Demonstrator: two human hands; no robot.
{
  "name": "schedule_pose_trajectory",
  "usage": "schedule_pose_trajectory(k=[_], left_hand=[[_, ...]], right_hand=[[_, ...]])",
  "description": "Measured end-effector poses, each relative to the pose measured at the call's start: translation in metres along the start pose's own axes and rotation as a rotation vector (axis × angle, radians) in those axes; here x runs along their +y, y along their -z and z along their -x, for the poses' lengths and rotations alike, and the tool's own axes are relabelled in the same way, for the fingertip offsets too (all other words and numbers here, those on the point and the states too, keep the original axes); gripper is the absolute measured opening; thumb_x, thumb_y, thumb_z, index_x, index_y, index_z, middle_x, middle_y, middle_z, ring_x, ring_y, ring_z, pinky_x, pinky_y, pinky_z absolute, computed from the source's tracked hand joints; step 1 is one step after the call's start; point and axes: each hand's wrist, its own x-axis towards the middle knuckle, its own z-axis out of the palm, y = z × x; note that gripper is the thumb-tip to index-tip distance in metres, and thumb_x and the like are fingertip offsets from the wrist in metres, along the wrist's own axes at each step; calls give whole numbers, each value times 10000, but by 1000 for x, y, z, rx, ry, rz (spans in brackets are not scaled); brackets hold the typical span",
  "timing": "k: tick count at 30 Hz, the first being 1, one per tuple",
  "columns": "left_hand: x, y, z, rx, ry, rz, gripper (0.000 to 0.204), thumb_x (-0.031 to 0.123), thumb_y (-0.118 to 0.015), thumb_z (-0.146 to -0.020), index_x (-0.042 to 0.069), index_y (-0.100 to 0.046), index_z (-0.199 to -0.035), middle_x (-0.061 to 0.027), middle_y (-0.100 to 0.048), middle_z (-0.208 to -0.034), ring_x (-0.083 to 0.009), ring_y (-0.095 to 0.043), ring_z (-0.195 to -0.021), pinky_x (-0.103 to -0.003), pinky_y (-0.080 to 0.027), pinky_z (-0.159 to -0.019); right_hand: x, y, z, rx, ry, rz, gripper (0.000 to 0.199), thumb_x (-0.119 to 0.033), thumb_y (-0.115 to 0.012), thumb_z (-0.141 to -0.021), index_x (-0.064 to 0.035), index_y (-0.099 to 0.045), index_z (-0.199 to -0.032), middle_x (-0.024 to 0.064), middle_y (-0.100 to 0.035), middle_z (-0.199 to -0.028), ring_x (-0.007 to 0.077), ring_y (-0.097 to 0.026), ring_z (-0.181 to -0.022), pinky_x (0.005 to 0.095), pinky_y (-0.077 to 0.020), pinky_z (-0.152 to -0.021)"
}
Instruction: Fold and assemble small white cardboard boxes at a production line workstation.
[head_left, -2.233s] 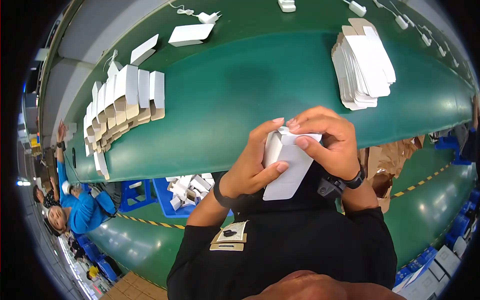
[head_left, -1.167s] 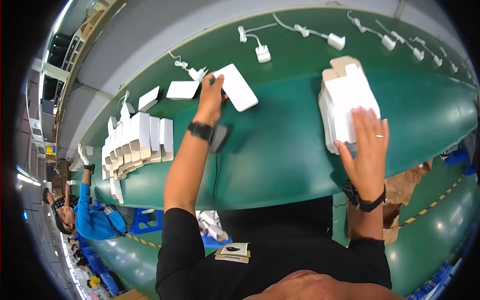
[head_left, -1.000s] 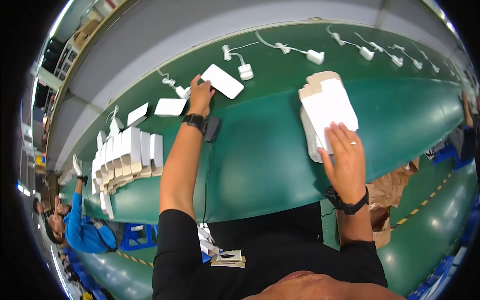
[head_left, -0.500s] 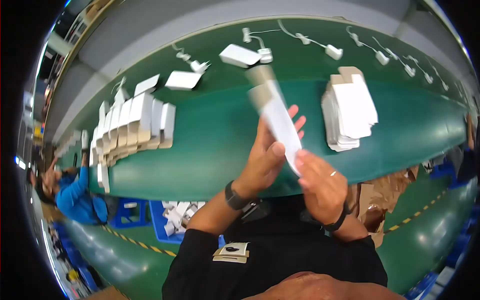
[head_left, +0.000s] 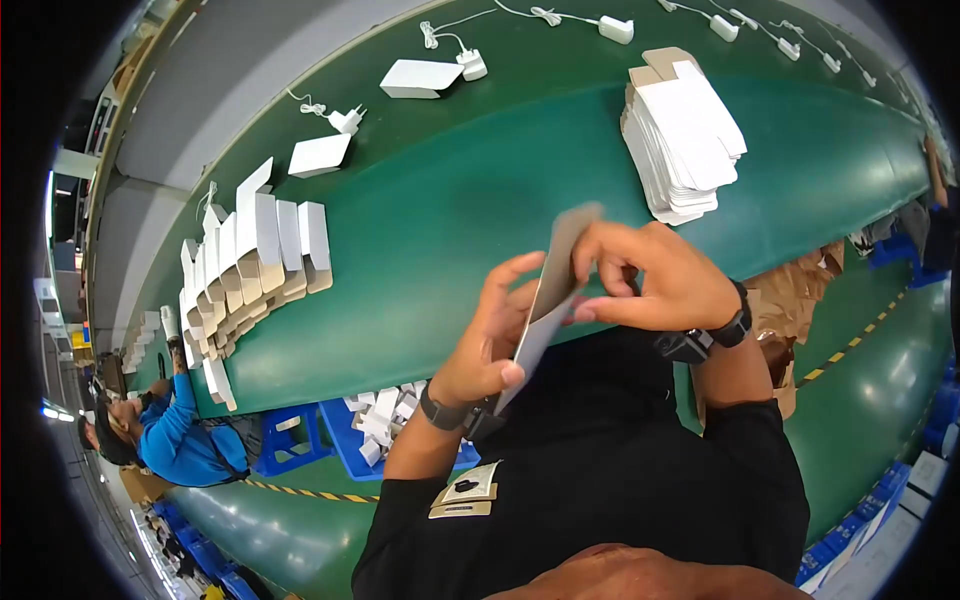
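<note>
Both hands now meet on one flat carton blank point(head_left: 545, 300) — left hand point(head_left: 490, 335) grips low, right hand point(head_left: 650, 275) fingers pinch its upper flap — lifted off the tabletop point(head_left: 430, 210) stack point(head_left: 685, 135).

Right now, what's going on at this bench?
A person holds a flat carton blank edge-on in both hands: the left hand grips its lower part, the right hand pinches its upper edge. On the green belt lie a stack of flat blanks, a row of folded white boxes, and white chargers with cables beside closed boxes.
</note>
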Motion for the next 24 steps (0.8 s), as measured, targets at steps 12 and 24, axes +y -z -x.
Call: schedule_pose_trajectory(k=[12, 24], left_hand=[[-6, 0, -6, 166, -220, -183, 804, 321, -636, -896, 115, -145, -1498, -193, -528, -1246, -239, -557, -1112, -388, -456, -953], [-26, -5, -1, 251, -190, -149, 712, 183, -602, -916, 89, -178, -1479, -197, -520, -1234, -231, -556, -1059, -378, -459, -914]], right_hand=[[36, -67, -10, 525, 448, -494, 357, -123, -729, -864, -3, -600, -1175, 161, -562, -1277, 231, -602, -1082, 349, -493, -924], [49, -64, -23, 497, 580, -305, 214, -149, -683, -912, 7, -670, -1058, 176, -621, -1136, 275, -630, -1062, 382, -510, -911]])
